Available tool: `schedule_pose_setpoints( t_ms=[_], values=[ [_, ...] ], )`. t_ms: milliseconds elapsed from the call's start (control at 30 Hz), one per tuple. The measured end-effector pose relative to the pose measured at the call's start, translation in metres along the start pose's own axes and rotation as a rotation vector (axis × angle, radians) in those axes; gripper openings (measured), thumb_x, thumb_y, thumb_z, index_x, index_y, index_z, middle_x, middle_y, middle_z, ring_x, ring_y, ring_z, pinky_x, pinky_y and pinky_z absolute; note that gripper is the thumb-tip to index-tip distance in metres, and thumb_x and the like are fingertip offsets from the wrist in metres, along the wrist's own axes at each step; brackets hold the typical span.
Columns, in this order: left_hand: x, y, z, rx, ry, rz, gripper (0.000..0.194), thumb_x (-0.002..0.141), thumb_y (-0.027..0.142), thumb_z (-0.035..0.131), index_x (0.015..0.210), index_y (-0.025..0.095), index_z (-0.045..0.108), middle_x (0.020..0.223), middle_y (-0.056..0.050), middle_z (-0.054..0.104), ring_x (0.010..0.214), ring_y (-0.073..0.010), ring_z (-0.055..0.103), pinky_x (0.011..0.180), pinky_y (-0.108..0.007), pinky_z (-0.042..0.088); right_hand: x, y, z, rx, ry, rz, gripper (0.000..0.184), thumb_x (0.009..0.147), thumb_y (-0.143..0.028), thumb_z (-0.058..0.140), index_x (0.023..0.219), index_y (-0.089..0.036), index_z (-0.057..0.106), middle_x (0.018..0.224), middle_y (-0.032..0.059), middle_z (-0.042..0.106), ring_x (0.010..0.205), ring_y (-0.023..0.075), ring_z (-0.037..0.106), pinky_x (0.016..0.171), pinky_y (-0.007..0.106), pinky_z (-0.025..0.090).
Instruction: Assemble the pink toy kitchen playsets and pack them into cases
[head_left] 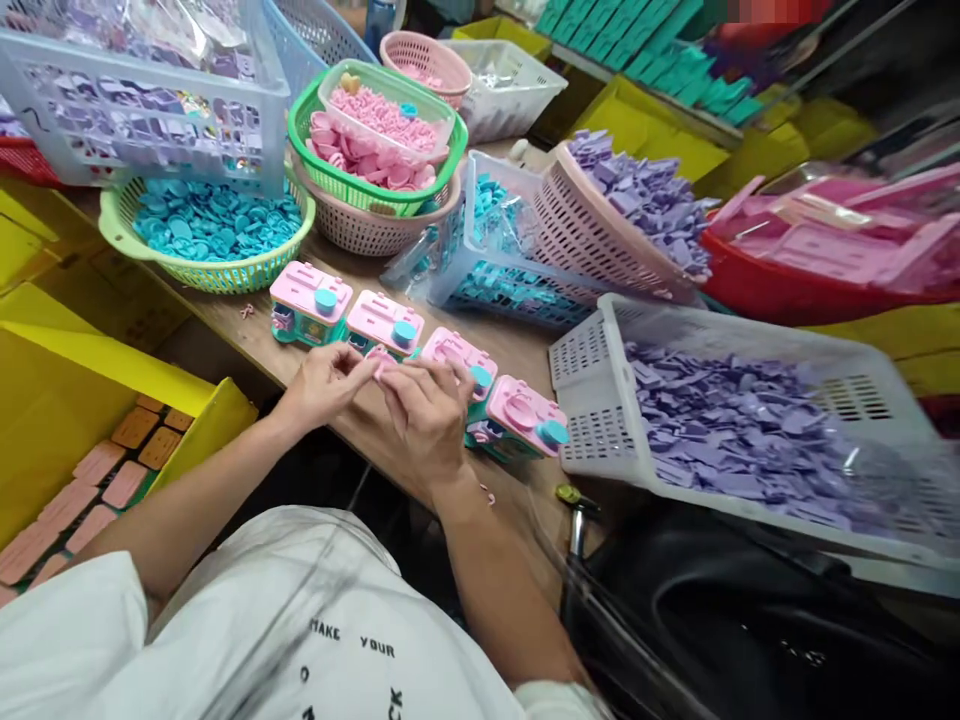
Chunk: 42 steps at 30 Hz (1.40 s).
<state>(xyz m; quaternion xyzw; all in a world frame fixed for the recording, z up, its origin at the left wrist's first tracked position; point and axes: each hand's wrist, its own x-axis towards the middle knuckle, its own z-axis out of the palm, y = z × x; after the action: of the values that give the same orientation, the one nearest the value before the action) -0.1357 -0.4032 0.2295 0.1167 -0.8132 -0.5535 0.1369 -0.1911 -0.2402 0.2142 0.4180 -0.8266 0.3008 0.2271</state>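
The pink-topped toys (304,298) are seemingly made of smooth plastic. On the table (367,428), a matt, wood-like finish is seen.

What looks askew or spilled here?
Small pink pieces lie loose on the tabletop, near the lime-green basket and by the right forearm, perhaps dropped, as most parts are contained. The pale-pink basket of purple pieces leans sharply while heaped above its rim.

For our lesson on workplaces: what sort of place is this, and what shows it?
Probably a toy assembly workshop: a white basket holds loose purple parts, four pink-topped toys stand in a row on the bench, and a yellow box holds pink and orange pieces.
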Motion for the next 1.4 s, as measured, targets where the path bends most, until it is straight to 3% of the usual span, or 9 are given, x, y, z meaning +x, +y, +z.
schedule_pose_setpoints(
  t_ms=[167, 333, 533, 767, 1100, 1167, 1267, 1333, 1400],
  values=[
    [0.043, -0.015, -0.026, 0.355, 0.236, 0.448, 0.021, 0.096, 0.031, 0.051, 0.094, 0.016, 0.066, 0.109, -0.011, 0.07, 0.11, -0.0242, 0.059, 0.102, -0.042, 0.045, 0.06, 0.027, 0.028, -0.066, -0.162, 0.009, 0.019, 0.099, -0.028, 0.055, 0.084, -0.024, 0.066, 0.089, 0.0035, 0.077, 0.109, 0.0259, 0.062, 0.11, 0.052, 0.025],
    [0.059, -0.032, -0.028, 0.548, 0.008, 0.633, 0.03, 0.101, 0.027, 0.041, 0.105, 0.016, 0.069, 0.114, -0.011, 0.071, 0.113, -0.0269, 0.054, 0.099, -0.045, 0.043, 0.071, 0.033, 0.033, -0.085, -0.246, -0.003, 0.022, 0.101, -0.03, 0.052, 0.084, -0.026, 0.066, 0.087, 0.0024, 0.076, 0.105, 0.0252, 0.061, 0.112, 0.054, 0.023],
    [0.062, -0.034, -0.029, 0.702, -0.078, 0.684, 0.029, 0.101, 0.026, 0.042, 0.109, 0.016, 0.068, 0.12, -0.012, 0.069, 0.119, -0.0319, 0.051, 0.091, -0.047, 0.041, 0.076, 0.029, 0.029, -0.145, -0.298, -0.024, 0.025, 0.101, -0.026, 0.048, 0.083, -0.026, 0.066, 0.084, 0.0024, 0.075, 0.108, 0.0259, 0.059, 0.114, 0.056, 0.02],
    [0.071, -0.031, -0.032, 0.723, -0.09, 0.677, 0.028, 0.1, 0.025, 0.041, 0.107, 0.016, 0.067, 0.115, -0.012, 0.068, 0.117, -0.032, 0.052, 0.095, -0.05, 0.038, 0.076, 0.038, 0.028, -0.175, -0.304, -0.033, 0.026, 0.102, -0.026, 0.046, 0.086, -0.026, 0.067, 0.084, 0.002, 0.074, 0.108, 0.0254, 0.061, 0.114, 0.057, 0.022],
    [0.086, -0.024, -0.024, 0.837, -0.283, 0.644, 0.013, 0.09, 0.016, 0.05, 0.099, 0.017, 0.059, 0.107, -0.008, 0.065, 0.115, -0.0313, 0.054, 0.103, -0.057, 0.037, 0.079, 0.029, 0.033, -0.129, -0.367, 0.025, 0.024, 0.104, -0.027, 0.042, 0.099, -0.025, 0.066, 0.094, 0.0042, 0.074, 0.115, 0.027, 0.059, 0.116, 0.061, 0.021],
    [0.088, -0.02, -0.026, 0.889, -0.273, 0.671, 0.013, 0.092, 0.02, 0.049, 0.1, 0.015, 0.059, 0.107, -0.009, 0.065, 0.115, -0.0315, 0.053, 0.104, -0.06, 0.035, 0.079, 0.033, 0.025, -0.115, -0.362, 0.014, 0.023, 0.104, -0.03, 0.043, 0.105, -0.027, 0.066, 0.098, 0.0029, 0.074, 0.12, 0.0264, 0.057, 0.116, 0.061, 0.023],
    [0.076, -0.015, -0.028, 0.824, -0.162, 0.731, 0.017, 0.096, 0.024, 0.047, 0.103, 0.017, 0.061, 0.113, -0.01, 0.066, 0.119, -0.0335, 0.052, 0.103, -0.061, 0.035, 0.058, 0.039, -0.014, -0.13, -0.277, 0.053, 0.023, 0.103, -0.034, 0.046, 0.112, -0.028, 0.066, 0.109, 0.003, 0.072, 0.124, 0.0264, 0.056, 0.113, 0.058, 0.032],
    [0.057, -0.015, -0.022, 0.743, -0.083, 0.803, 0.019, 0.097, 0.025, 0.047, 0.107, 0.02, 0.063, 0.12, -0.01, 0.066, 0.119, -0.0326, 0.054, 0.1, -0.057, 0.038, 0.022, 0.044, -0.048, -0.156, -0.127, 0.172, 0.024, 0.103, -0.034, 0.047, 0.112, -0.027, 0.068, 0.112, 0.0053, 0.072, 0.119, 0.026, 0.06, 0.108, 0.053, 0.04],
    [0.033, -0.016, -0.004, 0.67, -0.126, 0.901, 0.021, 0.096, 0.023, 0.048, 0.109, 0.02, 0.064, 0.12, -0.01, 0.067, 0.111, -0.0291, 0.057, 0.094, -0.05, 0.044, -0.028, 0.048, -0.076, -0.164, 0.017, 0.315, 0.023, 0.102, -0.033, 0.048, 0.106, -0.026, 0.07, 0.107, 0.0067, 0.072, 0.109, 0.0245, 0.063, 0.1, 0.047, 0.047]
  ],
)
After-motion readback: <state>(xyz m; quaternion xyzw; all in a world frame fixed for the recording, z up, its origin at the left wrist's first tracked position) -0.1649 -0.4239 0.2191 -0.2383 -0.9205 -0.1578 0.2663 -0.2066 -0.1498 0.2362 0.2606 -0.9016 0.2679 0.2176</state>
